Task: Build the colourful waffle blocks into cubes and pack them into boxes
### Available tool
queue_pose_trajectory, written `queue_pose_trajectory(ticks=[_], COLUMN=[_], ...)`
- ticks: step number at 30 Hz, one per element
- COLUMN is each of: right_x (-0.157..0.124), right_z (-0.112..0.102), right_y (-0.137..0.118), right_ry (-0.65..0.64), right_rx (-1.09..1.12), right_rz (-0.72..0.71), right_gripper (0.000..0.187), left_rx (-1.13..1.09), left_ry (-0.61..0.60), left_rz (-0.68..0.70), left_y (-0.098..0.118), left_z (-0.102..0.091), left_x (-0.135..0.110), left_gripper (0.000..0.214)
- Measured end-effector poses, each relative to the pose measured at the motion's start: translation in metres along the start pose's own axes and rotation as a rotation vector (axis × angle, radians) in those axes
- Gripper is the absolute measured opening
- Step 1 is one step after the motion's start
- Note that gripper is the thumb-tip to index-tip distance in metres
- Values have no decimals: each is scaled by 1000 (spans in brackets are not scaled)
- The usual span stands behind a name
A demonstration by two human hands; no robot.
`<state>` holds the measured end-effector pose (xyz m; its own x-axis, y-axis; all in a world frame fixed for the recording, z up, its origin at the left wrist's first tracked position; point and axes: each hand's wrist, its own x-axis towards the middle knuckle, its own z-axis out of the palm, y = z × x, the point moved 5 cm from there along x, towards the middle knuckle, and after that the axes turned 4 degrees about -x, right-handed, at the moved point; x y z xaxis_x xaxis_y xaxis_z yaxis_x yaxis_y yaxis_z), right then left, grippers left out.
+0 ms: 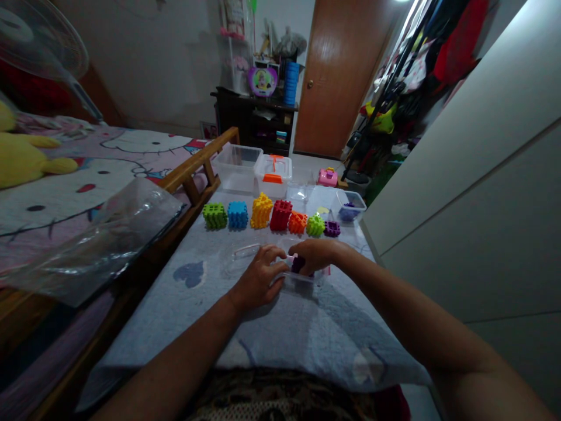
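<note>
My left hand (258, 278) and my right hand (316, 253) meet over a small clear plastic box (302, 282) on a pale blue mat (280, 333). Both hands curl around the box; purple pieces (298, 264) show between the fingers of my right hand. A clear lid (245, 252) lies just left of my left hand. Beyond the hands stands a row of interlocking-block cubes: green (214, 216), blue (238, 215), yellow (262, 211), red (281, 215), orange (298, 222), light green (315, 225) and purple (332, 228).
Clear tubs (236, 166), an orange-handled box (273, 174) and a small tub of purple pieces (349, 207) sit behind the row. A wooden bed frame (193, 175) with a crumpled plastic bag (109, 234) lies left, a white wardrobe (473, 193) right, a door (337, 76) beyond.
</note>
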<state>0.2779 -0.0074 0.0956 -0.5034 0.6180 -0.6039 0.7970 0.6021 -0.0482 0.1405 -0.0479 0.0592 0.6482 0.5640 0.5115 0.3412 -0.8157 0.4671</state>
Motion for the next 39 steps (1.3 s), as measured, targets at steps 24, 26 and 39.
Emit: queue_pose_trajectory(ticks=[24,26,39], right_x=[-2,-8,-58], right_z=[12,12,0], right_y=[-19,-24,111], right_ry=[-12,-46,578], right_rx=[-115,-117,82], right_rz=[-79,-79,406], right_gripper=[32,33,26], left_rx=[-130,-147,-265], left_ry=[178,183,107], left_rz=[-163,-172,-203], left_y=[-40,-40,-37], left_z=[8,7,8], left_x=[10,13,13], left_gripper=[32,31,51])
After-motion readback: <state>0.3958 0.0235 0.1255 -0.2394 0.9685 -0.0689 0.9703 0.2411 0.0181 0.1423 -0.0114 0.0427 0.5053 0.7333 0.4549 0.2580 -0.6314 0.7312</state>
